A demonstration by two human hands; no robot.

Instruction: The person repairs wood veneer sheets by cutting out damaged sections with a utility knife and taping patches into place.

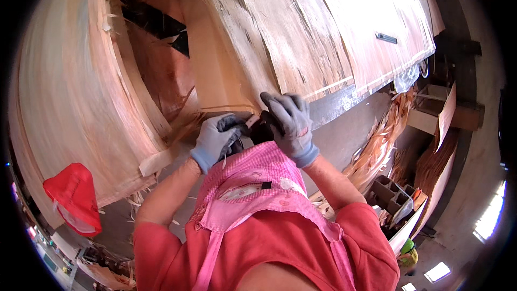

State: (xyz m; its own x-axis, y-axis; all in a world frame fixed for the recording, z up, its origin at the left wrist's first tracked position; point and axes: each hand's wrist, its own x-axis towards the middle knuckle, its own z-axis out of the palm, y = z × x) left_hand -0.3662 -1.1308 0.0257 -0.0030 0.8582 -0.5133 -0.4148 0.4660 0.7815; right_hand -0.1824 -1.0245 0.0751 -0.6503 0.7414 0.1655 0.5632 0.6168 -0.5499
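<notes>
Both hands wear grey gloves with black fingers and blue cuffs, close together at the near edge of the wood veneer sheets (301,32). My left hand (218,139) is closed, thumb and fingers pressed together beside a small pale piece (252,120). What lies inside that grip is hidden. On the other side of the piece, my right hand (291,124) curls its fingers downward at the sheet edge. Dark shapes under its fingers cannot be made out. A narrow tan veneer sheet (215,70) runs away from the hands, beside a ragged gap in the layers.
A small dark flat tool (386,38) lies on the right-hand sheet. A red cap-like thing (75,199) is at the left. Torn veneer strips (385,145) hang at the right, near a divided box (390,199) and a clear plastic bag (406,78).
</notes>
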